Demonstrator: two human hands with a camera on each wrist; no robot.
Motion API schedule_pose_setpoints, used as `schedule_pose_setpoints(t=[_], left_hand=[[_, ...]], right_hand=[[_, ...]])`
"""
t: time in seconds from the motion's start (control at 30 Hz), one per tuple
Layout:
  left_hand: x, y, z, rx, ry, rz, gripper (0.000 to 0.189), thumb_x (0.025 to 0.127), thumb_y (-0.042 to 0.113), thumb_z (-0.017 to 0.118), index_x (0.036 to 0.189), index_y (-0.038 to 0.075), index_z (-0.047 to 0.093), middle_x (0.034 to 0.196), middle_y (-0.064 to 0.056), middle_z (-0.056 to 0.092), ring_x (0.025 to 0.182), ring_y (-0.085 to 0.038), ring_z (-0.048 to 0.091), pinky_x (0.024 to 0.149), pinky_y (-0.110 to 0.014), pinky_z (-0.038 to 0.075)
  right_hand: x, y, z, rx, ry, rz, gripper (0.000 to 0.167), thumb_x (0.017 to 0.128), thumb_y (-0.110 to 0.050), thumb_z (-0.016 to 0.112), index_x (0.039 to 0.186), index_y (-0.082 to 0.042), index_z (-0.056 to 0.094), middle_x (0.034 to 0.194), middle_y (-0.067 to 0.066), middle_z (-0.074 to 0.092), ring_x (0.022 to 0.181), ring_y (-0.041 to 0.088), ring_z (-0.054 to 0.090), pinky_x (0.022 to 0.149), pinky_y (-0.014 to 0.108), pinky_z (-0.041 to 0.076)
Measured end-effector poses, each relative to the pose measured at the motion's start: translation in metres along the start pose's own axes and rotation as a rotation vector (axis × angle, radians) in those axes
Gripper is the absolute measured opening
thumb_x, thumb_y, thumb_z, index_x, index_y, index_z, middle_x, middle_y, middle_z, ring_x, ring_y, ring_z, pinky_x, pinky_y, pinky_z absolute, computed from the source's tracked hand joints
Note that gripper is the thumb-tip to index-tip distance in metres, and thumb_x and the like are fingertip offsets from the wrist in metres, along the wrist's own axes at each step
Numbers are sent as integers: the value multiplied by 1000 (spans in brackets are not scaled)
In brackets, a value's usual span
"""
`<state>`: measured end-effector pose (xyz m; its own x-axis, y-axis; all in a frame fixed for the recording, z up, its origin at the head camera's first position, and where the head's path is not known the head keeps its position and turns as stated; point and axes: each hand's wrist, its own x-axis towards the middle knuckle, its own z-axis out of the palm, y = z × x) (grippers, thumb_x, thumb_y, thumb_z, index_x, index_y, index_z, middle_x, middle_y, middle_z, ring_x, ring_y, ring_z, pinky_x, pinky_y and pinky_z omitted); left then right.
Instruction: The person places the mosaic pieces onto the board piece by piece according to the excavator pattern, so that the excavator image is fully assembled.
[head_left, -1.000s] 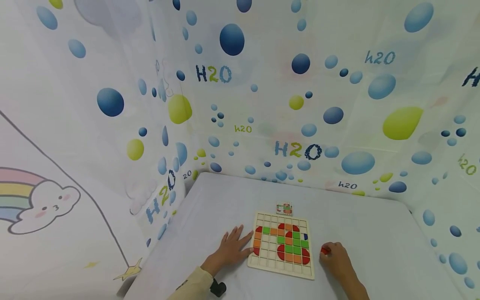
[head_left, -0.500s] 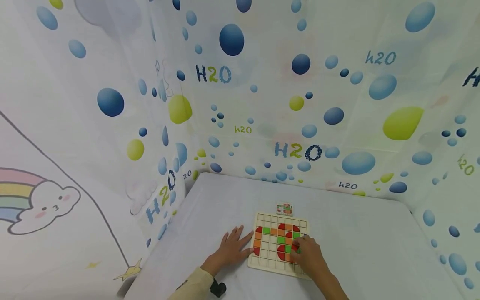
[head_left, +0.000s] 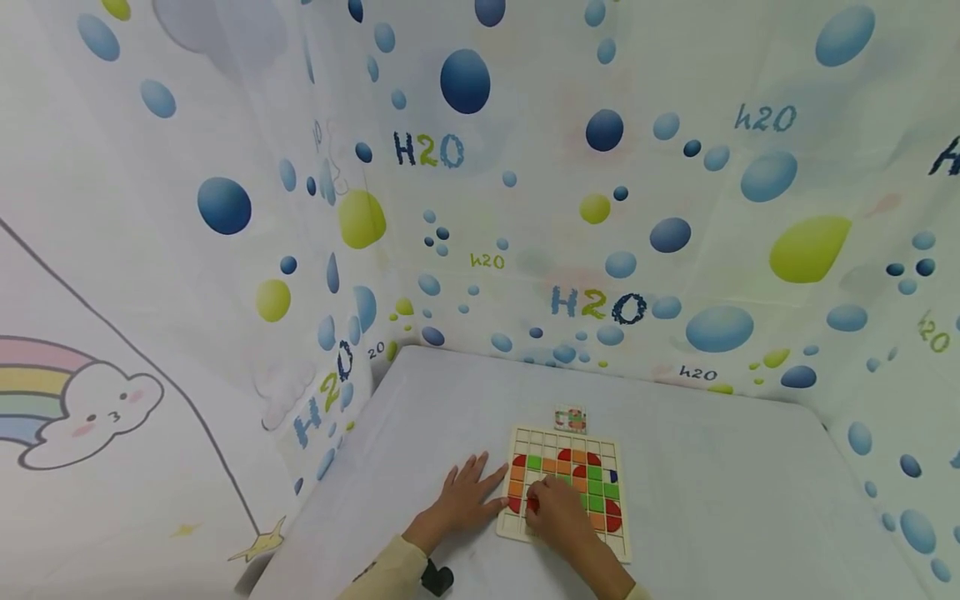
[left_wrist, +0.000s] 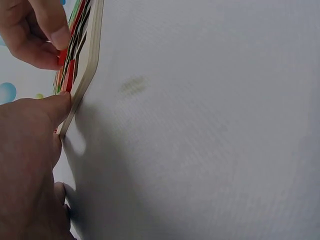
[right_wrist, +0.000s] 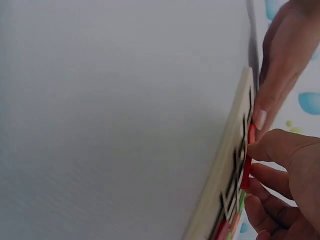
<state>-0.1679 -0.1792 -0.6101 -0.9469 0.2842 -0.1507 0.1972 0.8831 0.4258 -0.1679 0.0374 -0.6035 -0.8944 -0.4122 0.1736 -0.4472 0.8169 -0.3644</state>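
Observation:
A square wooden grid board lies on the table, with red rounded, orange and green square tiles in many cells. My left hand rests flat beside its left edge, fingers spread, the thumb touching the edge by a red tile. Over the left-middle cells, my right hand pinches a red tile between thumb and fingers, low at the board's surface. The right wrist view shows the tile close to the grid; whether it sits in a cell I cannot tell. My right hand hides several tiles beneath it.
A small pattern card lies just beyond the board's far edge. On the table, a black object is near my left sleeve. A blue-and-white tile sits at the board's right side. Printed curtains surround the table.
My right hand has moved left from the table at the board's right side, across the board to its left-middle cells, carrying the red tile. My left hand has stayed in place.

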Motion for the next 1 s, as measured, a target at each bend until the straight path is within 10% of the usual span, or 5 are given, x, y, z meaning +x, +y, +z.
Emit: schedule_pose_setpoints(t=[0.37,1.0], left_hand=[[-3,-1,1,1,16,9,67,104,56,57,163,27,42,173,-17,29,159,-43,24,125,-70,18],[1,-6,7,-45,23,20,67,105,56,57,164,29,41,173,-18,27,160,-44,21,125,-70,15]], right_hand=[[-5,4,5,69,-85,9,16,91,-23,85,100,-19,72,92,-9,61,84,10,50,82,36,55],[2,15,-9,-27,-150,-215,9,99,-15,75,104,-23,76,105,-10,71,93,11,57,91,41,55]])
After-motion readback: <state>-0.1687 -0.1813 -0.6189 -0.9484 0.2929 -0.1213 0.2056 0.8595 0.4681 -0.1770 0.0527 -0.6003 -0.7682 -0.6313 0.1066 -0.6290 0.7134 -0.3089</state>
